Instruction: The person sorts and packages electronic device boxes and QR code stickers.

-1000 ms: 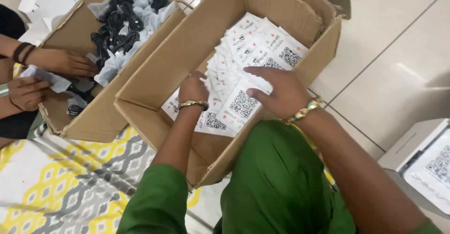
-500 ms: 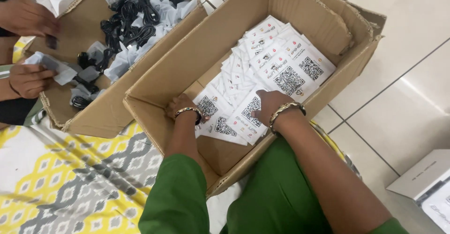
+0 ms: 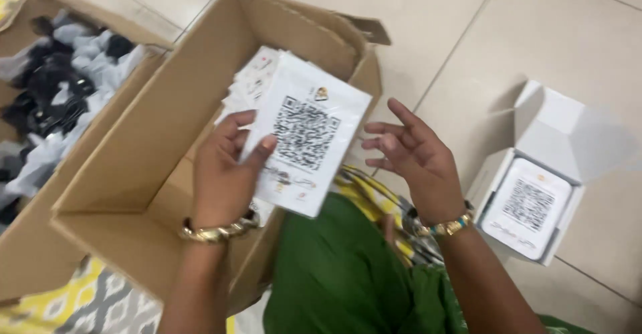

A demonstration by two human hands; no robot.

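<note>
Far left: a second cardboard box, brown corrugated, holds a jumble of black parts in clear/whitish plastic bags, too tangled to count. Next: one open corrugated cardboard box, flaps up, one flap bent at the far corner; a short stack of white cards lies inside at the far end, count unclear, partly blocked by the held stack. Left hand is over that box, fingers curled behind and thumb pressed on the front of a flat stack of white rectangular cards, glossy, square black-and-white code pattern on the top face; number in the stack can't be told. Stack is lifted, tilted, above the box's right rim. Gold bangle on each wrist, two total. Green fabric below, over the lap. Right hand is empty, fingers spread and loosely bent, just right of the stack, not touching. Far right, on the pale tiled floor: one small white carton, lid open, one coded card-faced item inside.
</note>
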